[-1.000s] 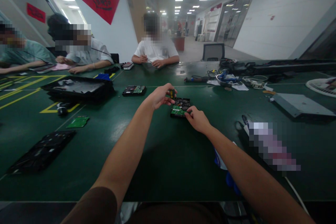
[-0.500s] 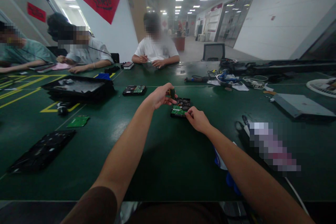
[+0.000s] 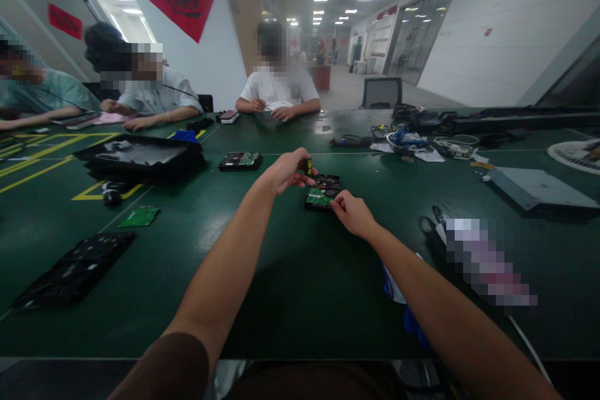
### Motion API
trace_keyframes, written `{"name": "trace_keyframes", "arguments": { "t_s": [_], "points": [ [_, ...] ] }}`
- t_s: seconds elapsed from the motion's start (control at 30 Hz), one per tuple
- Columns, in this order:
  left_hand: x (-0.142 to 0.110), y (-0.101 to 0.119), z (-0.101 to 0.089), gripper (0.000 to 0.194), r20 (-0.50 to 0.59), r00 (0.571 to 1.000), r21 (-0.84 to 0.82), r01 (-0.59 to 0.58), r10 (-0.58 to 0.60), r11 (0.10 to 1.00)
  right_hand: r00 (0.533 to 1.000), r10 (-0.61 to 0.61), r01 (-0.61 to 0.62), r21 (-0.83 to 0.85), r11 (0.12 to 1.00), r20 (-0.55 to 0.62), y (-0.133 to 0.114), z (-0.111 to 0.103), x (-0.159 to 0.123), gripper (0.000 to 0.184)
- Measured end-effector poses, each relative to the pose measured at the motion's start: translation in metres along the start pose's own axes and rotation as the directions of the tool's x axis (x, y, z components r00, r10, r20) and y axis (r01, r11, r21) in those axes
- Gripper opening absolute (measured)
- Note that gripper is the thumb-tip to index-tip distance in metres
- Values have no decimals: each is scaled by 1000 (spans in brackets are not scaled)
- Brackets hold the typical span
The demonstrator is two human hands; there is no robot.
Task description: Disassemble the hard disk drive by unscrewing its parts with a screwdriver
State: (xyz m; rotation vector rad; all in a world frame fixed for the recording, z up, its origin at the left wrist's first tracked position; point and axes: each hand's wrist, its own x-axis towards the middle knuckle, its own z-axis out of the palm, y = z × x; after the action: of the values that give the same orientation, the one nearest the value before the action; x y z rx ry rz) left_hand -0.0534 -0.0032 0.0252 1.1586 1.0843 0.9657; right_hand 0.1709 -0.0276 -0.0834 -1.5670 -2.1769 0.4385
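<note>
A black hard drive with a green circuit board on its near part lies flat on the table ahead of me. My left hand is closed on a screwdriver, whose black and yellow handle stands upright over the drive's left side. Its shaft and tip are too small to make out. At the drive's near right corner, my right hand is closed, thumb and fingertips pressed against the drive's edge.
Another drive and a loose green board lie to the left, with black trays and a black panel. A grey metal box, cables and a blurred-out object are right. Several people sit across the table.
The screwdriver handle has turned in my left hand, so its yellow marking now faces me. My right hand and the drive stay where they were.
</note>
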Motion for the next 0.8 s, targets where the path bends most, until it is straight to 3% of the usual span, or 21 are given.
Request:
{"name": "trace_keyframes", "arguments": {
  "t_s": [0.17,0.4,0.6,0.8],
  "points": [
    [-2,1,0,25,-20,1000,2,-20,20,1000,1000,-7,7,-9,1000,-13,0,1,0,21],
    [0,0,-2,26,69,996,-59,54,-50,997,1000,-23,22,-13,1000,-21,1,2,1,20],
    [-1,0,-2,25,32,999,-13,19,-19,1000,999,-38,38,-8,999,-12,2,1,0,20],
    [-3,1,-2,25,72,997,29,24,-26,999,999,-43,43,8,999,1,1,0,-1,20]
  ]
}}
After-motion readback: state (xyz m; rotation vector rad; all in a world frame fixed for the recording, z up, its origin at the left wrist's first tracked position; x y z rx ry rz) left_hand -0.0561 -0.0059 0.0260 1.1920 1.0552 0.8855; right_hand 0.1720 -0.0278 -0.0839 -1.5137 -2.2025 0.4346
